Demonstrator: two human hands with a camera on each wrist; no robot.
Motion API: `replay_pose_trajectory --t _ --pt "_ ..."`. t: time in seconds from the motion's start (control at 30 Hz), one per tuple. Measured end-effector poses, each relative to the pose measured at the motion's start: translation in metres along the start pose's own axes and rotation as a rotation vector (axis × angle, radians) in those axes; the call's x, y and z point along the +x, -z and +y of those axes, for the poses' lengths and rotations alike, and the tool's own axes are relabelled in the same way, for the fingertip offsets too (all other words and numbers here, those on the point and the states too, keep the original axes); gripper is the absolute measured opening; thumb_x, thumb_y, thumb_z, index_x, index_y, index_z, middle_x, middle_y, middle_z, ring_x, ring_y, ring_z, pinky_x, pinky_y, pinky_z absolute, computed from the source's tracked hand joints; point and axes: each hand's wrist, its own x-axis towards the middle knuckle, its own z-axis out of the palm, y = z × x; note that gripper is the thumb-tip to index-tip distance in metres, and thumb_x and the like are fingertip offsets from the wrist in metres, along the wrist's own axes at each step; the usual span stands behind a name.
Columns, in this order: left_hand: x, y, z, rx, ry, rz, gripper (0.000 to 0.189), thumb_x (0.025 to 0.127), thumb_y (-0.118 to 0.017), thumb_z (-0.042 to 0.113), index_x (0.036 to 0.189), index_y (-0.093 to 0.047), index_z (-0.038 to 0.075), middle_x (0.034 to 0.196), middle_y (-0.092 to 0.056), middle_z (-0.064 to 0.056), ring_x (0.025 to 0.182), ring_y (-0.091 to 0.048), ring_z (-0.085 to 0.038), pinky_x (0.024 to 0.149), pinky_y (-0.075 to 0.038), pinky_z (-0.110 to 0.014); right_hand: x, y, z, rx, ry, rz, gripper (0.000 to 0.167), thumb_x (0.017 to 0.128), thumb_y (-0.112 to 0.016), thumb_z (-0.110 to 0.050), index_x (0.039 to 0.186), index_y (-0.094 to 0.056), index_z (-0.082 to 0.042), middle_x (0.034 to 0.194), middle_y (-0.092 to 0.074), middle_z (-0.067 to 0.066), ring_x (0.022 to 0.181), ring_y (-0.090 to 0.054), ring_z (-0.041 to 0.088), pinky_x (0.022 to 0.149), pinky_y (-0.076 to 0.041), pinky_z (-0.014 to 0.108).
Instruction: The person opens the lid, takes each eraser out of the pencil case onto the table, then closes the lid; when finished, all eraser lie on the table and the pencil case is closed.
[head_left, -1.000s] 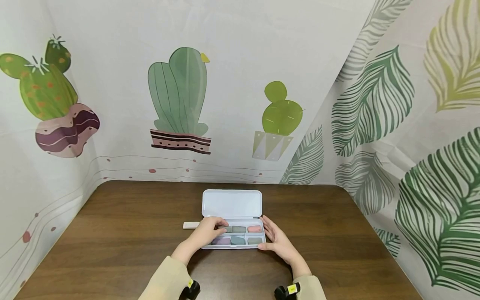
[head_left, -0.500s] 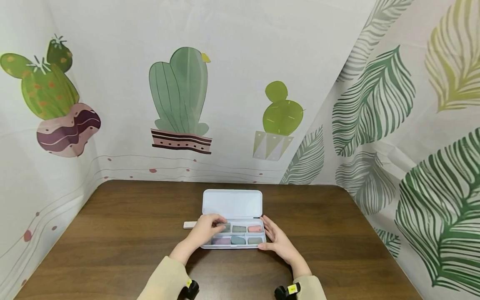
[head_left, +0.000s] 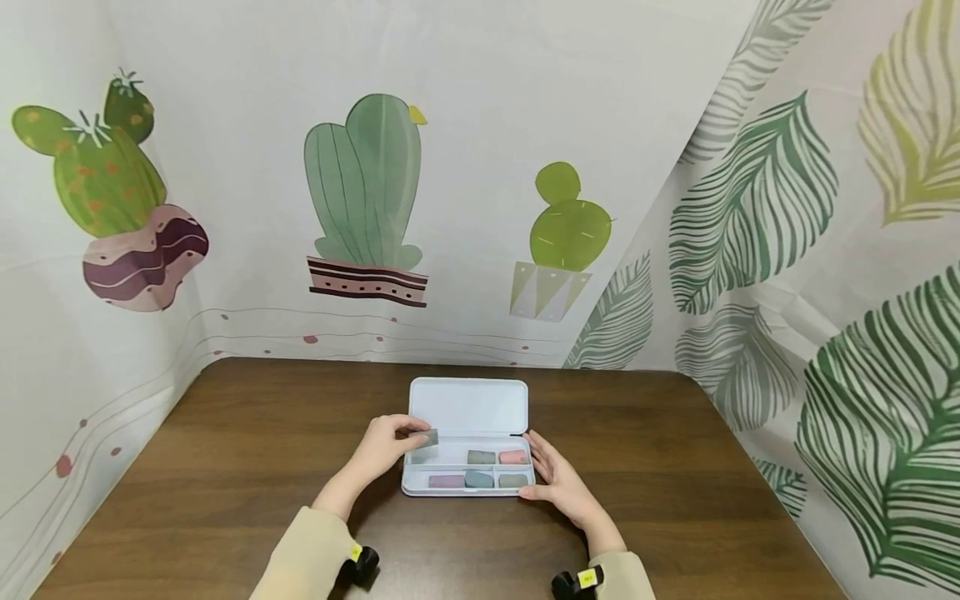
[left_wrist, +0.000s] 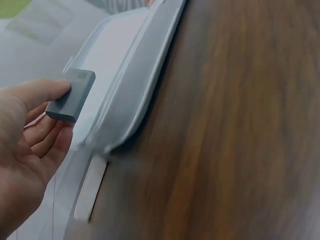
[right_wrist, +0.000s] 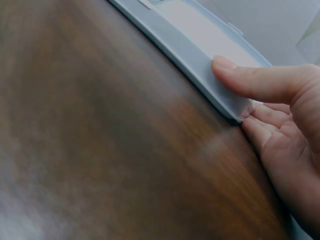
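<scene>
My left hand pinches a small dark grey block, flat and rectangular with a faint mark on its face, between thumb and fingers. It holds the block above the left end of a pale blue-white hinged case, whose lid stands open at the back. My right hand grips the case's right end, its thumb at the front wall and its fingers at the corner. In the case's compartments lie a grey-green block, a pink block, a purple block, a blue-grey block and another grey-green block.
A thin white strip lies on the table beside the case's left end. The brown wooden table runs back to a hanging cloth printed with cacti and leaves.
The left hand has lifted the dark grey block out of the case's back left compartment and moved it up and left. The right hand keeps its place at the case's right end.
</scene>
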Motion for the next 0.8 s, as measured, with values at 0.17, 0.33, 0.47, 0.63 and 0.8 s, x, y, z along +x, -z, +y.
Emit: replay_pose_trajectory --t 0.17,0.33,0.47,0.63,0.8 --pt "-0.005 0.018 -0.012 -0.028 0.060 0.026 0.015 0.086 -0.073 0.013 0.100 -0.076 0.006 0.098 -0.075 -0.009 0.081 -0.065 -0.010 0.072 -0.051 -0.020 0.000 0.000 0.000 0.014 -0.012 -0.001 0.100 0.080 -0.076 0.001 0.151 -0.007 0.011 0.158 -0.013 0.032 0.145 -0.011 0.046 0.103 -0.031 0.005" --pt "-0.012 0.038 -0.025 -0.006 0.091 0.035 0.017 0.087 -0.073 0.015 0.101 -0.075 0.005 0.098 -0.075 -0.010 0.082 -0.064 -0.011 0.071 -0.050 -0.021 0.000 -0.001 0.000 0.010 -0.018 0.005 0.100 0.080 -0.076 0.002 0.151 -0.007 0.011 0.158 -0.013 0.032 0.146 -0.012 0.045 0.103 -0.030 0.006" --pt "-0.018 0.056 -0.036 0.008 0.126 0.011 0.020 0.088 -0.072 0.019 0.103 -0.075 0.006 0.101 -0.075 -0.009 0.085 -0.064 -0.009 0.075 -0.050 -0.022 -0.001 -0.002 0.000 0.001 -0.027 0.010 0.100 0.079 -0.076 0.003 0.151 -0.006 0.012 0.157 -0.012 0.033 0.146 -0.013 0.046 0.102 -0.030 0.005" --pt "-0.025 0.073 -0.046 0.035 0.172 -0.043 0.024 0.090 -0.071 0.023 0.106 -0.074 0.006 0.105 -0.073 -0.010 0.091 -0.063 -0.013 0.077 -0.050 -0.024 -0.001 -0.001 -0.001 0.001 -0.023 0.008 0.100 0.079 -0.075 0.003 0.151 -0.006 0.012 0.158 -0.012 0.033 0.146 -0.013 0.047 0.102 -0.030 0.005" --pt "-0.029 0.083 -0.050 0.064 0.210 -0.079 0.024 0.090 -0.070 0.024 0.106 -0.074 0.006 0.108 -0.072 -0.011 0.101 -0.063 -0.023 0.084 -0.050 -0.033 -0.001 0.000 -0.001 -0.020 -0.007 0.005 0.098 0.081 -0.075 0.001 0.151 -0.007 0.012 0.158 -0.010 0.033 0.145 -0.012 0.048 0.102 -0.030 0.005"
